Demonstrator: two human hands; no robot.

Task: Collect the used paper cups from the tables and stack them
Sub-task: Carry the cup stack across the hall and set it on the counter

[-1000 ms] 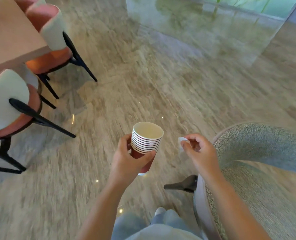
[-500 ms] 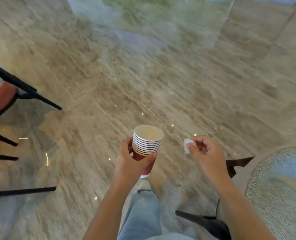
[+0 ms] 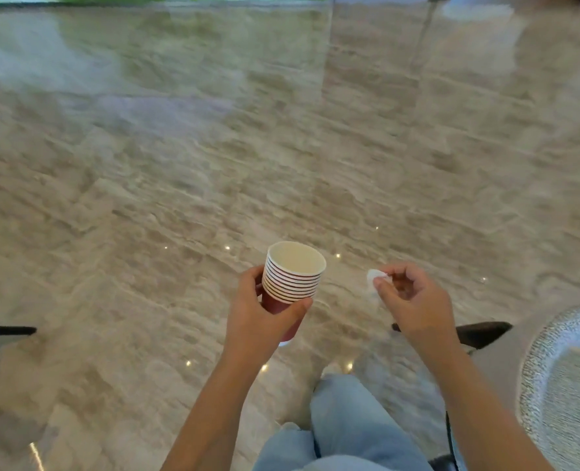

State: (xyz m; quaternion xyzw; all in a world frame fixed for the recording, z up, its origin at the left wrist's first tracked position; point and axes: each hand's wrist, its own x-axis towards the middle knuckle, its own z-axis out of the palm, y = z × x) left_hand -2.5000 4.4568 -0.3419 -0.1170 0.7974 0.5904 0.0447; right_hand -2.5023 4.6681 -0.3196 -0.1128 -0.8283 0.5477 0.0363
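A stack of several red paper cups (image 3: 293, 278) with white rims and a cream inside stands upright in my left hand (image 3: 259, 317), whose fingers wrap the lower cups. My right hand (image 3: 414, 300) is a little to the right at the same height, pinching a small white crumpled scrap (image 3: 373, 282) between thumb and fingertips. The two hands are apart. No table is in view.
Polished beige marble floor (image 3: 214, 164) fills the view. A grey woven chair seat (image 3: 567, 379) with a black leg (image 3: 479, 333) sits at the lower right. Another black chair leg (image 3: 6, 330) pokes in at the left edge. My jeans leg (image 3: 343, 419) is below.
The view has swung right and forward: the wooden table and red chairs on the left have left the frame. Both hands keep the same hold and spacing.
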